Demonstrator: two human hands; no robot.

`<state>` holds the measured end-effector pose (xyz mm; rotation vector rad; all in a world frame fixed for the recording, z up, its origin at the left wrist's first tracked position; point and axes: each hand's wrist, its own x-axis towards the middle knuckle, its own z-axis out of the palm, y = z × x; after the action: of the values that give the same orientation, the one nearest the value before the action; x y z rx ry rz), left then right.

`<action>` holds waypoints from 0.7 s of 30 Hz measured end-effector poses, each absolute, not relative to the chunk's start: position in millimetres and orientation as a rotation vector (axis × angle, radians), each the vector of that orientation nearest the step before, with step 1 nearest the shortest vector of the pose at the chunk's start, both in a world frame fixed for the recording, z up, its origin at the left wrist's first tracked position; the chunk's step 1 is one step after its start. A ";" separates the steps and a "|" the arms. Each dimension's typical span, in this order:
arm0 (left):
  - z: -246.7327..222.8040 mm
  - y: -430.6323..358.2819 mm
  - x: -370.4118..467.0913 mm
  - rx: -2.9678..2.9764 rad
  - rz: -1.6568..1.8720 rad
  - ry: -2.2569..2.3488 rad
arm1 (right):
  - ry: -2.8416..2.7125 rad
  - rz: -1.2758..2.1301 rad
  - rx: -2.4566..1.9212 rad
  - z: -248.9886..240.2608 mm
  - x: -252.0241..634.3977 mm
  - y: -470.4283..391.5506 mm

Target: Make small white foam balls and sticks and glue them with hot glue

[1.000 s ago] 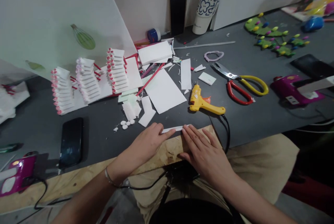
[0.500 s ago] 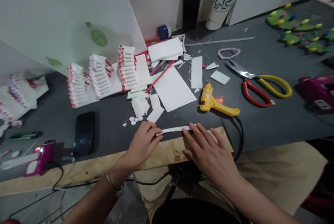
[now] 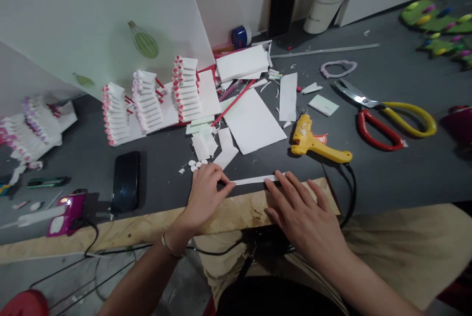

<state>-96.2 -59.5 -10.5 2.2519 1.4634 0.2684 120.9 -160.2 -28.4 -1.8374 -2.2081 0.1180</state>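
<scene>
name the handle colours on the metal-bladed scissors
One red handle, one yellow handle; clearest in the head view.

From my head, the single camera looks forward and steeply down over my forearms and fingers [image 3: 229, 186], taking in the worktop [image 3: 162, 168] and wall behind.

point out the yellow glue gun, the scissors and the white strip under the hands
yellow glue gun [image 3: 320, 148]: head view, on its body
scissors [image 3: 379, 135]: head view, on the red handle
white strip [image 3: 251, 180]: head view, mid-length between the hands
</scene>
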 end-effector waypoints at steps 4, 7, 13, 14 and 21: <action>-7.0 -60.4 -96.6 2.226 0.289 1.499 | -2.216 0.114 -1.842 -27.1 119.2 -159.3; -1.2 -80.5 -87.1 2.338 0.407 1.614 | -2.222 0.116 -1.847 -27.1 118.5 -159.6; -8.9 -134.3 -33.1 2.652 0.516 1.152 | -2.264 0.080 -1.767 -32.4 125.3 -162.3; -13.5 -137.5 -26.7 2.672 0.463 1.124 | -2.272 0.083 -1.752 -33.4 126.3 -162.4; -29.1 -132.7 -33.3 2.687 0.162 1.216 | -2.219 0.110 -1.778 -32.8 123.1 -160.4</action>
<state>-33.3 -132.7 -29.1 2.6873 1.2165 0.1621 123.1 -160.4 -32.8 -1.7783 -2.2187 0.1096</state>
